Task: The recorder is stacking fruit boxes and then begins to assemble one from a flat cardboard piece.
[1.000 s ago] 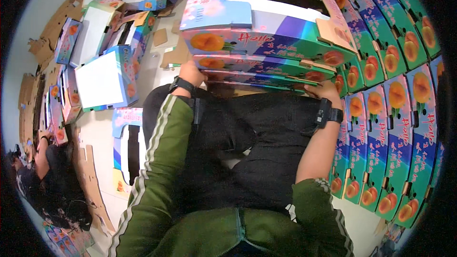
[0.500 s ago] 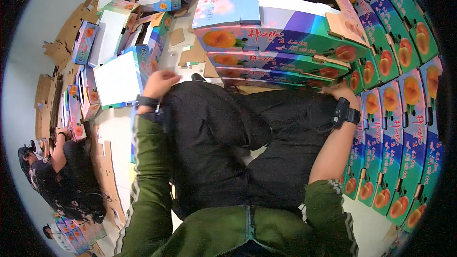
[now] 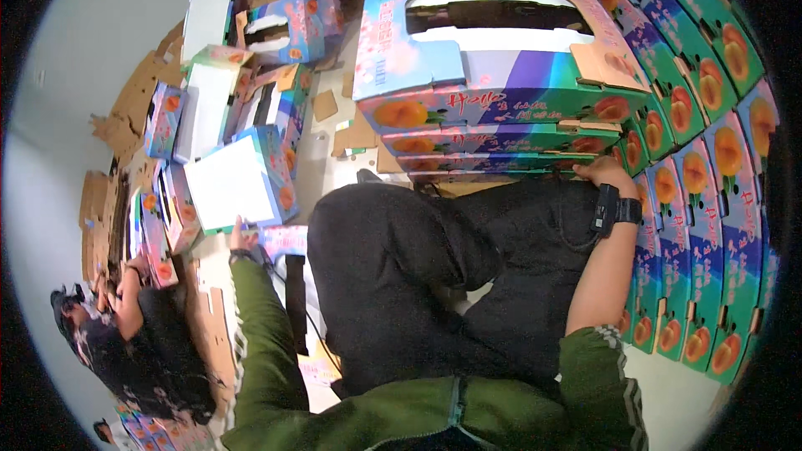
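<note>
My left hand (image 3: pixel 243 237) is beside my left leg with its fingers stretched out. They reach the near edge of a carton with a plain white face (image 3: pixel 227 188) and blue and green sides. My right hand (image 3: pixel 605 172) lies past my right knee, fingers extended toward the lower right end of a stack of printed fruit cartons (image 3: pixel 501 104); I cannot make out whether they touch it. Nothing shows in either hand. The top carton of that stack has a long handle opening.
More fruit cartons (image 3: pixel 697 200) stand in rows along the right. Several partly folded cartons (image 3: pixel 284 29) lie at the far left, near loose brown cardboard (image 3: pixel 142 125). Another person (image 3: pixel 142 342) sits at the left, hands at a carton. A printed carton (image 3: pixel 286 240) lies beside my left knee.
My left hand has moved from above my left knee, left and nearer, to the white-faced carton. My right hand stays by the stack. The whole view has shifted slightly.
</note>
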Action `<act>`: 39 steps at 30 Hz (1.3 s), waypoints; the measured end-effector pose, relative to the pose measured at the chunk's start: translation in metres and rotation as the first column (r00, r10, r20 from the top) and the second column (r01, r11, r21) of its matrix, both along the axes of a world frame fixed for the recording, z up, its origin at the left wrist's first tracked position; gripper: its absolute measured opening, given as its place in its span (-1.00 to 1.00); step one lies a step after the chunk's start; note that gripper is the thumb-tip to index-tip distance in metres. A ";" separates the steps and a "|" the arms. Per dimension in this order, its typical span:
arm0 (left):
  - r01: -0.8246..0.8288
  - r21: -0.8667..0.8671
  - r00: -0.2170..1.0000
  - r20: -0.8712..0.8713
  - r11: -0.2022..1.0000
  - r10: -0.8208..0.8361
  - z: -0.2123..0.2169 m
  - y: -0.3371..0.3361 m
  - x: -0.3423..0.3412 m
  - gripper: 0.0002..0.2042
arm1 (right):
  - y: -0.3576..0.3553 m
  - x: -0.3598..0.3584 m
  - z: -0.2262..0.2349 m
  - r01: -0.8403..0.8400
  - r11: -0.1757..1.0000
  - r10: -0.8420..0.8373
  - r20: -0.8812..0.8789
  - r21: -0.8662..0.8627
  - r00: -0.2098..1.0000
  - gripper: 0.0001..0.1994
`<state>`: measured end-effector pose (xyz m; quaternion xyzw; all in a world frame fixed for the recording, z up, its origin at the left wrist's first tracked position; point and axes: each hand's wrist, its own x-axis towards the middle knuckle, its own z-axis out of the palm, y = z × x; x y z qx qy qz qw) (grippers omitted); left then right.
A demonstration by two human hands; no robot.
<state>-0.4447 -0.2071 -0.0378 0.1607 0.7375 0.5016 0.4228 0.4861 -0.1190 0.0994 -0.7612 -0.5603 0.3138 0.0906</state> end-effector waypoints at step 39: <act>0.326 0.869 0.580 -0.494 0.371 0.648 0.357 0.029 0.314 -0.22 | 0.014 -0.004 -0.004 -0.193 0.980 0.198 0.166 -0.049 0.966 -0.33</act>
